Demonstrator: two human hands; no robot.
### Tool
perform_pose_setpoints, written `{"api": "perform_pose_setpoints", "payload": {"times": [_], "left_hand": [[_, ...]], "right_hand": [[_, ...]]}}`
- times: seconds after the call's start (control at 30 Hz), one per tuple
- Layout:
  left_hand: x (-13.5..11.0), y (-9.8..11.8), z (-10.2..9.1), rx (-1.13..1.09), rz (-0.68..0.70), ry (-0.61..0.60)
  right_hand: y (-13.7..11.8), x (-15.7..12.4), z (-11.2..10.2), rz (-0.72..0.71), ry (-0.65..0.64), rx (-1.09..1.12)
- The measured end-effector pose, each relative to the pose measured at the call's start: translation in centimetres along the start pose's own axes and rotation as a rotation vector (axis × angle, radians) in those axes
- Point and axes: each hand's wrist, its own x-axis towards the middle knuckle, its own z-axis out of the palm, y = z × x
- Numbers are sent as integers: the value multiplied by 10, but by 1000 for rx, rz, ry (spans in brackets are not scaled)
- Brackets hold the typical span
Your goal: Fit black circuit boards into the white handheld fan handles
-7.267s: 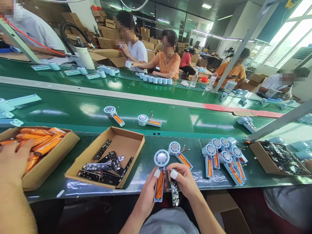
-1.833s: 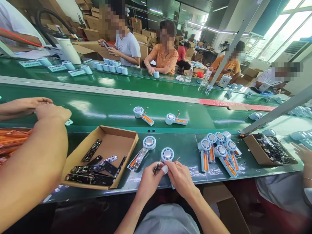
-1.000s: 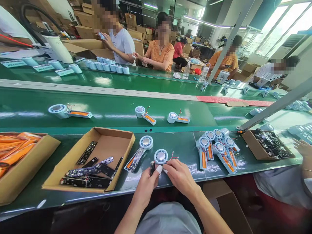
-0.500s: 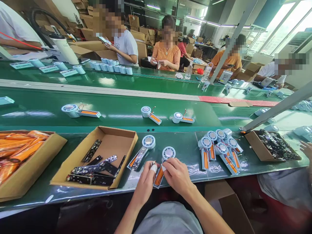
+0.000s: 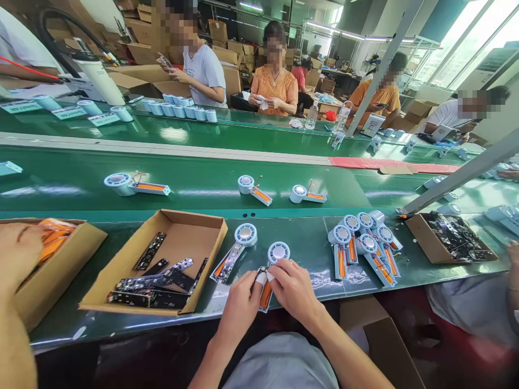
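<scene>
A handheld fan [image 5: 279, 252] with a round light-blue head lies in front of me, its open handle showing an orange battery. Over the top of that handle, my left hand [image 5: 239, 297] and my right hand [image 5: 295, 283] meet with fingertips pinched together. A small dark, thin piece shows at the left fingertips, too small to name. What the right fingertips pinch is hidden. White covers wrap some of my fingertips. Just left lies a second fan [image 5: 245, 235] with a circuit board [image 5: 230, 262] along its handle.
A cardboard box [image 5: 91, 294] of circuit boards stands left. Beyond it, a co-worker's hand [image 5: 18, 254] reaches over a box of orange batteries [image 5: 57, 237]. Several fans [image 5: 367, 243] are piled right, beside a box of dark parts [image 5: 458, 240]. More fans [image 5: 119, 183] lie on the green belt.
My left hand has come closer to the right, and the fingertips now meet over the handle. A co-worker's arm has appeared at the far left, over the battery box.
</scene>
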Motion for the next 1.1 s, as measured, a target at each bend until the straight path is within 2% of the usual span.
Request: {"api": "perform_pose_setpoints", "payload": {"times": [0.13,0.37,0.6,0.97,1.1], "left_hand": [[-2,-3,4,57,64,11],[-6,-6,4,166,134,49],[-5,-3,6,156,160,36],[-8,-4,4,292,173,38],[-10,-3,2,344,156,14]], "right_hand": [[-3,1,-2,4,-19,-38],[-13,5,-6,-37,-157,-211],[-8,6,-14,23,-170,-88],[-14,6,-11,16,-158,-181],[-13,7,-13,13,-176,-138]]}}
